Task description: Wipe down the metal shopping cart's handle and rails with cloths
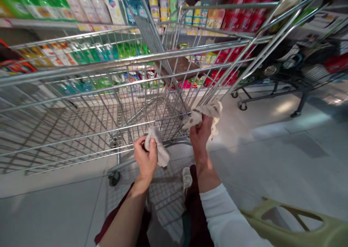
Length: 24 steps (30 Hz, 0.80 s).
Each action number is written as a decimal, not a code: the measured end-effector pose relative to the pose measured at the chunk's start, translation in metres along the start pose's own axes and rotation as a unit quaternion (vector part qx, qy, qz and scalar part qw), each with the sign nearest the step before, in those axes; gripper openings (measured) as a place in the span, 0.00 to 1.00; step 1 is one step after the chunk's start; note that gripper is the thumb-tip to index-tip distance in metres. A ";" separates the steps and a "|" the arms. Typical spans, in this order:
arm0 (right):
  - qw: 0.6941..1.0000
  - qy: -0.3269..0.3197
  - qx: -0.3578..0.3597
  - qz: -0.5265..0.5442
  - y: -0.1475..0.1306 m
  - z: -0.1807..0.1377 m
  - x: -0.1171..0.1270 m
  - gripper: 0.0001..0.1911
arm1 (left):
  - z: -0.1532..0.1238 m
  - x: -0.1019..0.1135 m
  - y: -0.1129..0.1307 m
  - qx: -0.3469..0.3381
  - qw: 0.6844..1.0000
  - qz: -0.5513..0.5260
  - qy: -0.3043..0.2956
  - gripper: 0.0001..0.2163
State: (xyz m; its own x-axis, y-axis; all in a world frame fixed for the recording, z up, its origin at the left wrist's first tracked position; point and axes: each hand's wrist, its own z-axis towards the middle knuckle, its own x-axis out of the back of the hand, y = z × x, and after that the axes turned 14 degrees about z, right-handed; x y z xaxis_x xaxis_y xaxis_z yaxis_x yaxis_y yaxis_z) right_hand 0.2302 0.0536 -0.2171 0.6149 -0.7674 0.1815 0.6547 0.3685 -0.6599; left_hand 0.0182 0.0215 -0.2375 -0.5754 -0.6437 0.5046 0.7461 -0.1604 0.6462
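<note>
A metal wire shopping cart [114, 64] stands in front of me in a store aisle. My left hand [145, 160] is closed round a whitish cloth [159, 149] and presses it against the cart's lower bar. My right hand [200, 133] grips a second whitish cloth [208, 113] at the cart's lower right corner, on the wire frame. Both cloths are crumpled. My legs and one shoe [186, 178] show below the hands.
Shelves of bottles and packets [81, 4] run behind the cart. Another trolley frame on wheels [272, 91] stands at the right on the grey tiled floor [272, 156]. A pale green plastic object [293, 221] lies at the bottom right.
</note>
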 end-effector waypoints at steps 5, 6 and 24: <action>0.995 -0.070 0.000 -0.076 0.016 -0.021 -0.020 0.29 | 0.005 -0.011 -0.007 -0.008 0.998 0.007 -0.070 0.22; 0.993 -0.081 -0.004 -0.088 0.019 -0.026 -0.021 0.29 | 0.007 -0.014 -0.010 -0.006 0.996 0.004 -0.092 0.23; 0.992 -0.099 -0.072 -0.021 0.016 -0.016 -0.005 0.22 | 0.027 -0.015 -0.023 -0.044 0.981 0.063 -0.179 0.26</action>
State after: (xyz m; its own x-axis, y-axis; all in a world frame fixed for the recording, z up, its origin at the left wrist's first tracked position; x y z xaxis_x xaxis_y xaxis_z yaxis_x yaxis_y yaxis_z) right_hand 0.2306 0.0553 -0.2399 0.6726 -0.6568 0.3409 0.6206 0.2497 -0.7433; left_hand 0.0011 0.0548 -0.2444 -0.5463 -0.3607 0.7559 0.8355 -0.1717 0.5219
